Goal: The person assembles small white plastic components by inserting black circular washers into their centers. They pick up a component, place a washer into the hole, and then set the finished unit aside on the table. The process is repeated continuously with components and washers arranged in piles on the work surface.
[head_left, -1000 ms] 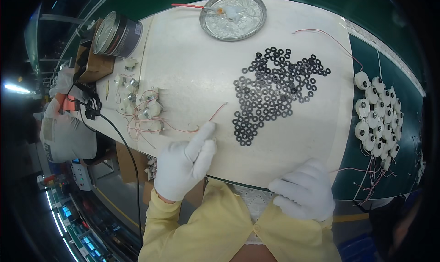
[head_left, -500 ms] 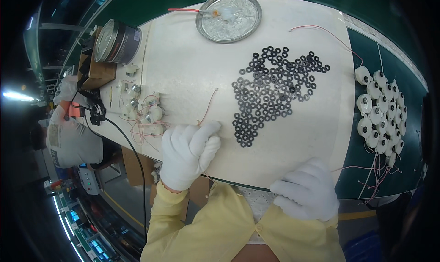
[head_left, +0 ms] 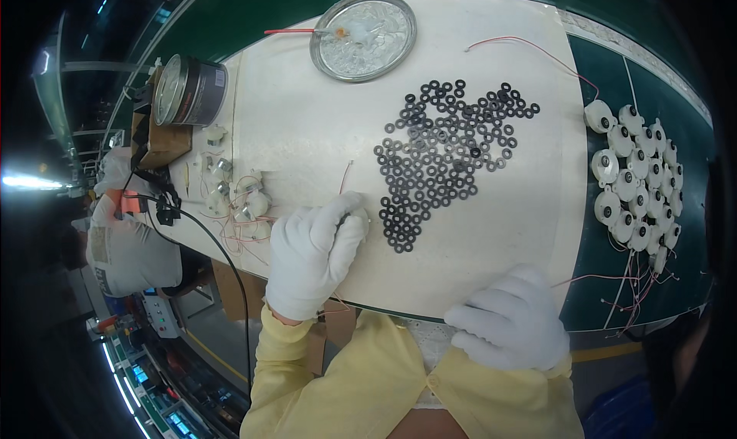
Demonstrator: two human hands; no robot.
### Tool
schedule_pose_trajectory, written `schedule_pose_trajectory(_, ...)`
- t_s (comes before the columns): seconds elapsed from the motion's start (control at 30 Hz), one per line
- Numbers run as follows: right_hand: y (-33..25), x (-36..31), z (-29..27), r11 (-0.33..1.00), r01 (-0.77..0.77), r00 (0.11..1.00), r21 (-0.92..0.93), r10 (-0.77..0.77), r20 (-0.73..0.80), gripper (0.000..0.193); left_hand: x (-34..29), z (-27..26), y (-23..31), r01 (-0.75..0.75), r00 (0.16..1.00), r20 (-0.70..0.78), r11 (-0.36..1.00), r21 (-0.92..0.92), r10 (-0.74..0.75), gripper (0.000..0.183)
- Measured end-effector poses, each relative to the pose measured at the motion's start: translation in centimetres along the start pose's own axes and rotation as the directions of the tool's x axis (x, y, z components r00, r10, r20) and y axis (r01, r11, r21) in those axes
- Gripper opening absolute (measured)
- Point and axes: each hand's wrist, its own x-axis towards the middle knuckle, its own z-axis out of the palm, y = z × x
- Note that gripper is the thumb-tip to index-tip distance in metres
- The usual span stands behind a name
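My left hand, in a white glove, is closed at the table's front edge, thumb against bent fingers. Thin red wires stick out above it and also trail below the wrist, so it grips a wired part whose body the glove hides. My right hand, also gloved, rests on the front edge at the right, fingers loosely stretched and holding nothing visible. Many small black rubber rings lie spread in the middle of the white table. Left of them sits a group of small motors with silver and white bodies and red wires.
A round metal dish with clear grease and a red-handled brush stands at the back. White round wired housings with black centres cover the green mat on the right. A can stands far left, near a black cable.
The view has shifted slightly, moving the table things left in the picture. My left hand has turned a little, and the wires in it have moved. The right hand stays nearly still.
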Motion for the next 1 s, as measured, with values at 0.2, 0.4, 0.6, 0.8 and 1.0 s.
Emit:
schedule_pose_trajectory(0.2,0.0,0.2,-0.2,1.000,0.010,1.000,-0.001,-0.010,0.000,0.034,0.4,0.4,-0.9,-0.156,0.985,-0.090,0.984,-0.089,0.148,0.029)
schedule_pose_trajectory(0.4,-0.1,0.1,-0.1,1.000,0.013,1.000,-0.009,-0.013,-0.027,0.033,2.2,0.0,-1.1,-0.347,0.935,-0.068,0.938,0.021,0.348,0.038)
schedule_pose_trajectory(0.6,-0.1,0.2,-0.2,1.000,0.019,0.999,-0.019,-0.020,-0.036,0.030,3.1,-1.0,-0.4,-0.357,0.934,0.057,0.919,0.168,0.352,0.043)
schedule_pose_trajectory(0.8,-0.1,0.2,-0.1,1.000,0.014,0.999,-0.012,-0.015,-0.045,0.028,2.9,-2.4,-0.6,-0.388,0.920,0.174,0.883,0.265,0.352,0.039)
schedule_pose_trajectory(1.0,0.0,0.3,-0.2,1.000,0.014,0.999,-0.021,-0.015,-0.043,0.027,1.8,-3.2,-0.5,-0.410,0.907,0.262,0.835,0.367,0.330,0.031)
